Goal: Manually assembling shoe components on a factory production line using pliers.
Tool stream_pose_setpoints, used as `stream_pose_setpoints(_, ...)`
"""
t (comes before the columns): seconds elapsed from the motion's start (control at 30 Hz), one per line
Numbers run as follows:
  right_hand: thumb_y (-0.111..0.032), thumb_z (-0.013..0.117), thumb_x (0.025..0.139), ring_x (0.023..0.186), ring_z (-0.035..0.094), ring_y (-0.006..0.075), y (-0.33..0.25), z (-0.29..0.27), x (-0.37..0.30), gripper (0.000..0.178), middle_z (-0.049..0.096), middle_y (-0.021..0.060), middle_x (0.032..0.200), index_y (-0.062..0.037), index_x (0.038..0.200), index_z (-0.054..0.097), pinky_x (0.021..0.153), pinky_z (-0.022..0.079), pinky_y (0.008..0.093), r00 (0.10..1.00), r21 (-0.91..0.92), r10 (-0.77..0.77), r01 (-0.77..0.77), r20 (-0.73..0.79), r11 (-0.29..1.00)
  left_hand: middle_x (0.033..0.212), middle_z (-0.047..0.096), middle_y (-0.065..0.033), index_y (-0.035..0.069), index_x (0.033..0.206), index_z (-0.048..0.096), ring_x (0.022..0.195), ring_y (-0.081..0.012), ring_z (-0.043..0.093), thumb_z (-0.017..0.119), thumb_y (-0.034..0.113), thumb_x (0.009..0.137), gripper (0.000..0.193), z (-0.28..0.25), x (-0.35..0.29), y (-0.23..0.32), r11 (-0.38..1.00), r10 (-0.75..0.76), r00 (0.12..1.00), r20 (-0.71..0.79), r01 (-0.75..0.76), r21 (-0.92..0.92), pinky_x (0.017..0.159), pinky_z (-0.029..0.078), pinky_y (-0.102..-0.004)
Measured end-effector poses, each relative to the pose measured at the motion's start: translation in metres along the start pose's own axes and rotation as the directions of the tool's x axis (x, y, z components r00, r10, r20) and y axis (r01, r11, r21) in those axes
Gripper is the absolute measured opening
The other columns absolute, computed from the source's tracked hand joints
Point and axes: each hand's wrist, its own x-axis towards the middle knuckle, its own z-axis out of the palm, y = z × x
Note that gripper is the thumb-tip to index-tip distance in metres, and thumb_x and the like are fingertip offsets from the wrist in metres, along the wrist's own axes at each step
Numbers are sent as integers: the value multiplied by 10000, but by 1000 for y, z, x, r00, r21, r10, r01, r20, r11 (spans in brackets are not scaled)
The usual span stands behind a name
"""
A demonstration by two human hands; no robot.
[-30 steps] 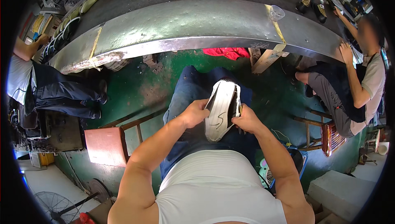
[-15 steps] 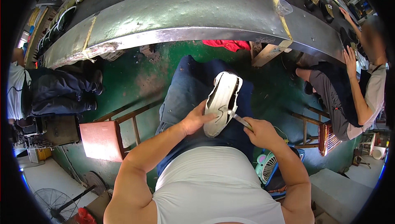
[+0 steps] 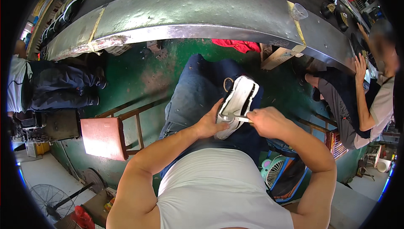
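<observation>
A shoe upper [image 3: 240,96] with its white underside up and dark gaps along its edges rests over my lap, tilted to the right. My left hand [image 3: 209,121] grips its near left side, thumb on the underside. Closed round the handle of a silver-headed hand tool [image 3: 240,119], my right hand [image 3: 269,122] is at the shoe's right side. The tool lies crosswise over the near part of the underside, its head close to my left thumb. Its exact kind is unclear. A tan loop [image 3: 228,84] shows at the shoe's upper left.
A metal-edged workbench [image 3: 189,14] curves across the far side, with a clear cup [image 3: 299,12] and dark shoes on it. A brown-topped stool [image 3: 101,138] stands left, a small green fan [image 3: 271,168] at lower right. People sit at both sides, one with a hand [image 3: 360,67] at the bench edge.
The tool has swung from slanting to nearly level, and its head has moved left across the shoe. My right hand has risen slightly, its elbow moving outward. The shoe has shifted slightly right.
</observation>
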Motion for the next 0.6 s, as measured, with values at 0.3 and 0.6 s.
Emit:
stream_pose_setpoints(0.3,-141,624,903,906,657,442,-14,23,6,211,663,273,862,14,1045,609,818,524,493,986,508,117,-162,120,846,1478,438,-203,24,1573,92,1401,-299,400,804,177,799,1063,-3,1,0,1000,8,999,46,-8,-7,1164,315,-355)
stream_pose_setpoints(0.6,-189,609,924,865,655,445,-24,-28,13,300,669,261,859,90,1033,581,785,520,501,908,160,162,-239,388,958,1610,286,-97,75,1598,142,1460,-236,297,366,461,1063,697,3,-13,57,621,-37,965,260,226,-751,1188,255,-346)
